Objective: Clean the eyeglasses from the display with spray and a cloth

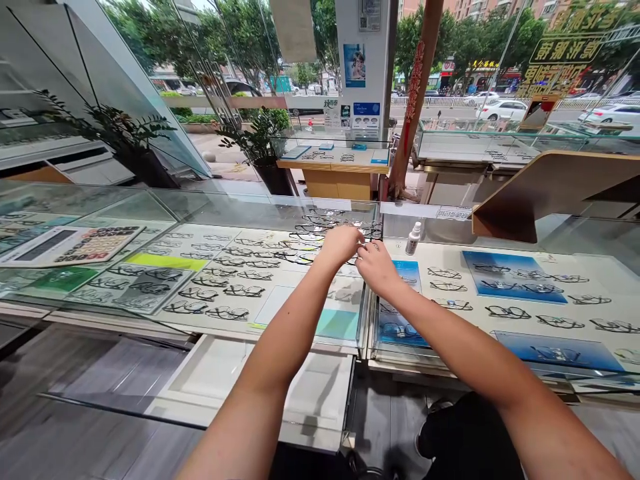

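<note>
Showcases (pixel 235 207) hold eyeglasses (pixel 507 311) beneath left hand (pixel 343 245) and right hand (pixel 379 267), whose grips I cannot tell.

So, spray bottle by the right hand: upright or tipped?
Upright: the spray bottle stands base down with its white pump head on top, right of the right hand.

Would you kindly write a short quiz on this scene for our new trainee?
1. Fill in: The calculator lies to the ____ of the left hand.
2. What container stands nearest the right hand?
3. True or false: The left hand and right hand are far apart.

Key:
1. left
2. A spray bottle
3. False; they are close together.
</note>
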